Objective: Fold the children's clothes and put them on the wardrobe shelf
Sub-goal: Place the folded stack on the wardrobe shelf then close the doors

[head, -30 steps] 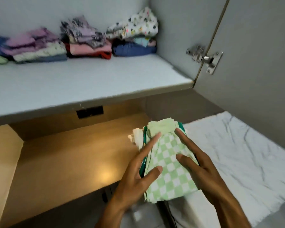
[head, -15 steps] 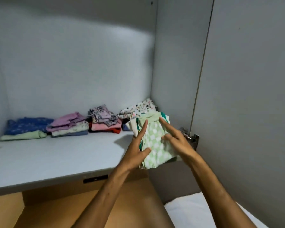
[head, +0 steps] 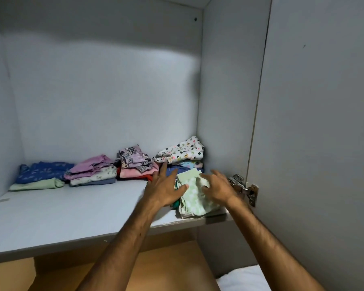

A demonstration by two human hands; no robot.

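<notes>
Flanking one green bundle (head: 194,196): two hands (head: 166,189).

Soft checked cloth bundle (head: 194,196), matt grey laminate shelf (head: 72,217), shiny metal hinge (head: 243,189)

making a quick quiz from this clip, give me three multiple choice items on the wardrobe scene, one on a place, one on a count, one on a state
1. Where does the folded green-and-white checked garment lie?
A. at the right front of the grey wardrobe shelf
B. on top of the pink stack
C. on the white bed

2. How many separate piles line the back of the shelf?
A. two
B. four
C. six

3. What are the hands doing with the checked garment?
A. both resting on it with fingers spread
B. lifting it high in the air
C. only the left touches it

Answers:
1 A: it sits by the metal door hinge, near the shelf's front edge.
2 B: four piles stand in a row along the back.
3 A: the left hand and right hand lie open on the cloth, with no closed grip.
</notes>
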